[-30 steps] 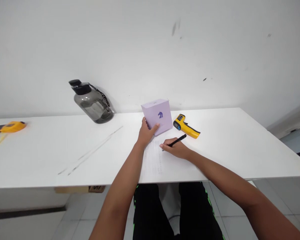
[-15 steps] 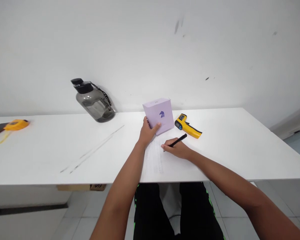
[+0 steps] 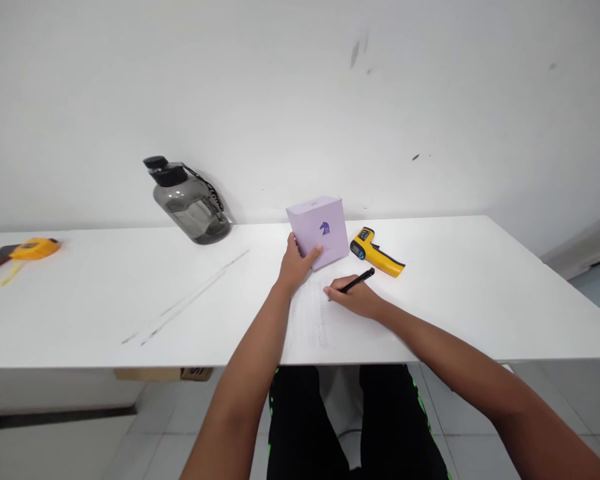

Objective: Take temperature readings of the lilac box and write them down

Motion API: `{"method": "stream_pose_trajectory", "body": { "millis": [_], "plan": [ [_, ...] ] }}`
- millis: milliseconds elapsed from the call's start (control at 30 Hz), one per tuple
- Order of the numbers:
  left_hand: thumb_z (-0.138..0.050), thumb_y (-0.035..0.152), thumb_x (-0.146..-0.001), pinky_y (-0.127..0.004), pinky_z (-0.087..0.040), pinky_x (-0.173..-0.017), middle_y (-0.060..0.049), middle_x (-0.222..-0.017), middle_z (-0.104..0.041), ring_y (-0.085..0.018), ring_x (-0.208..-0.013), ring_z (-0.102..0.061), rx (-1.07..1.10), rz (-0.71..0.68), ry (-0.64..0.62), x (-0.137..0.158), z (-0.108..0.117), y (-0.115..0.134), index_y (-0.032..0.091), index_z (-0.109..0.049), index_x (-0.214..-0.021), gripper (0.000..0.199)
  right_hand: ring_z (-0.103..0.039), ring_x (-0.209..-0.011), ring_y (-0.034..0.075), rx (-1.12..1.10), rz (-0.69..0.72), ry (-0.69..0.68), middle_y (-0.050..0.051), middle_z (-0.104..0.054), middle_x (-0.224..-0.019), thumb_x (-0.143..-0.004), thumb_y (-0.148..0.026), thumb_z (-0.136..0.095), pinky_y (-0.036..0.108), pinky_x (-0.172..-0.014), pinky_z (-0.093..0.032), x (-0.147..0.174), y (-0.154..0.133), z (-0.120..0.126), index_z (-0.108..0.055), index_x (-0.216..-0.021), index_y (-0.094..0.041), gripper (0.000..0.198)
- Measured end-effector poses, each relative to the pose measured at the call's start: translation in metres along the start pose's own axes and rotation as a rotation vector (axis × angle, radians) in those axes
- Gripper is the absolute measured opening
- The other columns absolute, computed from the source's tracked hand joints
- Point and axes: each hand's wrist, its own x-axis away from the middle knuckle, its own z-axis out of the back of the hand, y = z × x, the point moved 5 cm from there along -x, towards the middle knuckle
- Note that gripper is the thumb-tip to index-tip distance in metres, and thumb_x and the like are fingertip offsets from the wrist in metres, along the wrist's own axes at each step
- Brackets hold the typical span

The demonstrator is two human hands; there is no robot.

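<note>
My left hand [image 3: 299,264] grips the lower left of a light purple box [image 3: 324,220], thumb across its front and the other fingers mostly hidden at its side. A dark horse-head mark shows on the box, which leans slightly. Between the fingers of my right hand [image 3: 353,295] is a slanted black pen [image 3: 359,280], its tip at a white sheet of paper [image 3: 310,327]. Rows of faint writing cover part of that sheet, too small to read. Just right of the box lies a yellow and black infrared thermometer [image 3: 380,256].
A grey see-through water bottle [image 3: 193,210] with a black lid stands at the back left by the wall. An orange tape measure [image 3: 35,249] lies at the far left of the white table [image 3: 480,293]. Beneath the table edge shows a cardboard box [image 3: 150,375].
</note>
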Motion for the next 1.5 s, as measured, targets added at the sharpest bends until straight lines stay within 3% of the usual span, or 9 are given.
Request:
{"method": "stream_pose_trajectory", "body": {
  "millis": [500, 1000, 1500],
  "plan": [
    [-0.087, 0.065, -0.082, -0.054, -0.055, -0.111, -0.013, -0.144, -0.068, -0.035, -0.131, -0.068, -0.001, -0.019, 0.006, -0.0006, 0.0003, -0.0003, 0.030, -0.051, -0.144, 0.080, -0.054, -0.070, 0.017, -0.006, 0.019, 0.027, 0.000, -0.060, -0.070, -0.097, -0.055, -0.060, 0.032, -0.071, -0.046, -0.0002, 0.0002, 0.0010, -0.058, -0.068, -0.023, 0.043],
    [-0.087, 0.066, -0.082, -0.053, -0.054, -0.111, -0.012, -0.145, -0.068, -0.036, -0.132, -0.067, -0.011, 0.002, 0.004, 0.0005, -0.0008, 0.0028, 0.031, -0.052, -0.142, 0.078, -0.053, -0.070, 0.017, 0.031, 0.017, 0.068, 0.000, -0.057, -0.068, -0.098, -0.045, -0.059, 0.033, -0.069, -0.044, 0.0009, 0.0004, 0.0026, -0.053, -0.065, -0.024, 0.040],
    [-0.085, 0.067, -0.083, -0.053, -0.054, -0.111, -0.012, -0.145, -0.067, -0.036, -0.133, -0.066, -0.013, 0.001, -0.006, 0.0024, -0.0009, 0.0058, 0.030, -0.051, -0.141, 0.077, -0.050, -0.069, 0.017, 0.040, 0.030, 0.080, 0.000, -0.054, -0.067, -0.097, -0.050, -0.059, 0.033, -0.068, -0.042, 0.0010, 0.0013, 0.0037, -0.048, -0.064, -0.024, 0.044]
  ]
}}
